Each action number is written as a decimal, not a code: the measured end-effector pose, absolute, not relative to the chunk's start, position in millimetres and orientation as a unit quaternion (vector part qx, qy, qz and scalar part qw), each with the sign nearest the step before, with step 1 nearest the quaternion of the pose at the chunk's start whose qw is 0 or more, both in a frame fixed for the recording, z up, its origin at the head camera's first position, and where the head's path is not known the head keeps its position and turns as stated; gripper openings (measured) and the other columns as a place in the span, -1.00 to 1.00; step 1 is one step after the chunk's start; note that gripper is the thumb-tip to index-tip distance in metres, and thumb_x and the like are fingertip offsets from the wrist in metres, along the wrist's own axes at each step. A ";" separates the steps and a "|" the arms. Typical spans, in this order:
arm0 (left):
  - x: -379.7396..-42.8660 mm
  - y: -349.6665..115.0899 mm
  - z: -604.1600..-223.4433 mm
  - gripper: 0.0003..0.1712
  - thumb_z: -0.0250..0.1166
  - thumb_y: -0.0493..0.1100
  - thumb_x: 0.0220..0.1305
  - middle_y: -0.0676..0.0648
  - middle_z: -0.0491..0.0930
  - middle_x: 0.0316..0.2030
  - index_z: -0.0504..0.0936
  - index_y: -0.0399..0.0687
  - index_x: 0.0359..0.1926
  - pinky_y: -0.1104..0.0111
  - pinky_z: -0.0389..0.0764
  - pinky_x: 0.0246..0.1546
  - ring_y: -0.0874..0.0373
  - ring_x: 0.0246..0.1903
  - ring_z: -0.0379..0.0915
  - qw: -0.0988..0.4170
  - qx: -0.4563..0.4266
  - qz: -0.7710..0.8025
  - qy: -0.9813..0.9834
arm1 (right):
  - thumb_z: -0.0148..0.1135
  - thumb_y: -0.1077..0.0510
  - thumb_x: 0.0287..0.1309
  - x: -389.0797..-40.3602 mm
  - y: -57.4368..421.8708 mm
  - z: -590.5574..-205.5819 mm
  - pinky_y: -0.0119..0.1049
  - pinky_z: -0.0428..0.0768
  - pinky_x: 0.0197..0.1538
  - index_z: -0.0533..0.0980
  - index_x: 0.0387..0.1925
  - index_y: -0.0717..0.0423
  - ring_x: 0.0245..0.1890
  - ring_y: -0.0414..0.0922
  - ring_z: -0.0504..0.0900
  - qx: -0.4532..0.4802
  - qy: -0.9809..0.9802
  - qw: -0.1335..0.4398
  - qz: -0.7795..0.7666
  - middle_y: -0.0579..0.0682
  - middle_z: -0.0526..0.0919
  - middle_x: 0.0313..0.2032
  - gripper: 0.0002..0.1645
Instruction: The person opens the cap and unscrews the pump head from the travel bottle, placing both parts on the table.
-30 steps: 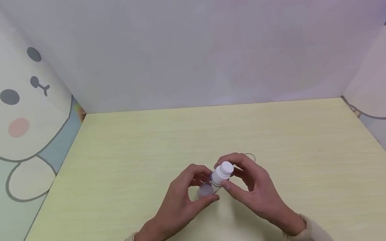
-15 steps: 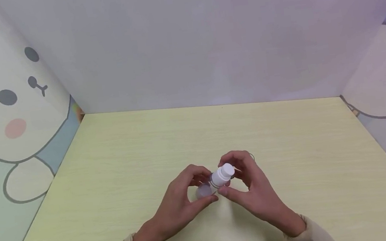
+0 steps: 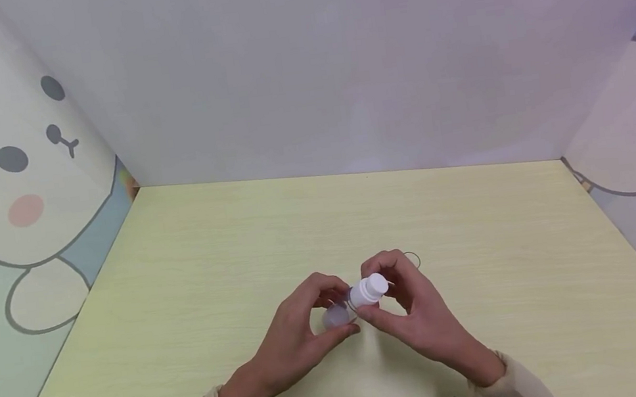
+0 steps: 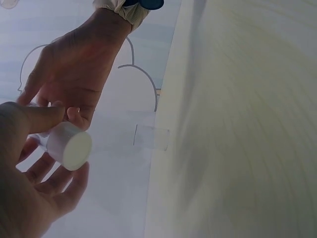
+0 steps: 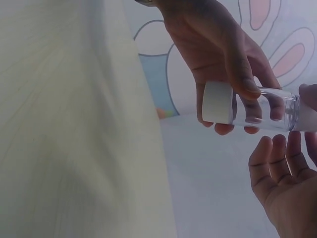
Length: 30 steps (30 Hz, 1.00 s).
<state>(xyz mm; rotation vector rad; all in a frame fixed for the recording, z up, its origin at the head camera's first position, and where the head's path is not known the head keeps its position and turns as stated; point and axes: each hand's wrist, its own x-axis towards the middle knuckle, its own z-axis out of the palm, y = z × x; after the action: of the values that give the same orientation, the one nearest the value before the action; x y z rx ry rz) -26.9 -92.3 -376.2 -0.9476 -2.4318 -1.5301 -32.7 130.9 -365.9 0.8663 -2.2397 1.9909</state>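
A small clear cylindrical bottle [image 5: 270, 106] is tilted between both hands above the table, its white base [image 5: 218, 102] toward the left hand. The left hand [image 3: 295, 333] grips the clear body between thumb and fingers; in the left wrist view the base [image 4: 78, 150] sticks out beneath the thumb. The right hand [image 3: 417, 309] pinches the white collar [image 3: 361, 294] at the other end, with thumb below and index finger behind. Above the collar, the narrower white top [image 3: 376, 283] points up and right. Palm and several fingers of the right hand [image 5: 292, 193] show in the right wrist view.
A clear round cap [image 3: 413, 259] stands on the pale wooden table [image 3: 229, 249] just behind the right hand; the left wrist view shows it as a see-through cap [image 4: 151, 138]. Walls with cartoon animals [image 3: 25, 194] flank the table, and a plain wall [image 3: 339, 77] rises behind.
The right thumb has shifted left and down along the collar and the fingers have changed their hold. The white top has moved slightly right and down. The left hand keeps its grip.
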 end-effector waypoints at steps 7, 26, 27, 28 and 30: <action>-26.3 -94.2 -376.0 -0.38 0.61 -0.19 0.13 0.16 0.59 -0.02 0.50 0.08 0.15 0.40 0.70 0.00 0.29 -0.06 0.57 0.060 -0.318 -0.502 -0.802 | 0.27 0.54 0.23 -36.4 136.1 -365.7 -0.32 0.61 0.13 0.41 0.15 0.20 -0.02 -0.12 0.54 0.359 -0.679 0.008 0.640 0.05 0.53 0.00 -0.49; -27.9 -92.9 -375.9 -0.37 0.62 -0.21 0.12 0.14 0.59 -0.02 0.50 0.06 0.15 0.39 0.71 -0.01 0.28 -0.06 0.58 0.064 -0.319 -0.502 -0.802 | 0.47 0.38 0.16 -31.8 135.8 -364.7 -0.35 0.59 0.08 0.35 0.19 0.07 -0.07 -0.15 0.61 0.267 -0.742 0.002 0.614 0.00 0.49 0.01 -0.35; -28.0 -92.7 -375.8 -0.37 0.62 -0.22 0.12 0.14 0.60 -0.02 0.50 0.06 0.15 0.39 0.71 -0.01 0.28 -0.06 0.58 0.064 -0.320 -0.502 -0.801 | 0.48 0.36 0.16 -31.8 134.9 -364.8 -0.34 0.59 0.07 0.36 0.14 0.06 -0.12 -0.15 0.61 0.260 -0.747 0.005 0.612 -0.02 0.48 -0.02 -0.39; -28.2 -92.5 -375.5 -0.37 0.62 -0.21 0.12 0.14 0.59 -0.02 0.50 0.06 0.15 0.39 0.71 -0.01 0.28 -0.06 0.58 0.063 -0.320 -0.502 -0.801 | 0.49 0.35 0.16 -31.8 134.4 -364.8 -0.34 0.58 0.07 0.37 0.10 0.05 -0.13 -0.14 0.61 0.254 -0.751 0.007 0.610 -0.04 0.47 -0.04 -0.42; -28.4 -92.3 -375.2 -0.37 0.61 -0.22 0.12 0.13 0.60 -0.02 0.50 0.05 0.15 0.39 0.71 -0.01 0.28 -0.06 0.58 0.064 -0.322 -0.500 -0.801 | 0.49 0.34 0.17 -32.1 133.6 -364.5 -0.35 0.58 0.05 0.38 0.04 0.05 -0.16 -0.14 0.61 0.251 -0.752 0.011 0.610 -0.05 0.47 -0.07 -0.47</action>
<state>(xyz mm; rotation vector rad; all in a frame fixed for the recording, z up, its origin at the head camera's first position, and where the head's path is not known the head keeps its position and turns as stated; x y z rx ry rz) -28.4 -92.3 -375.2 -0.9713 -2.4194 -1.5098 -32.1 133.6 -364.5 0.7821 -2.3465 1.9021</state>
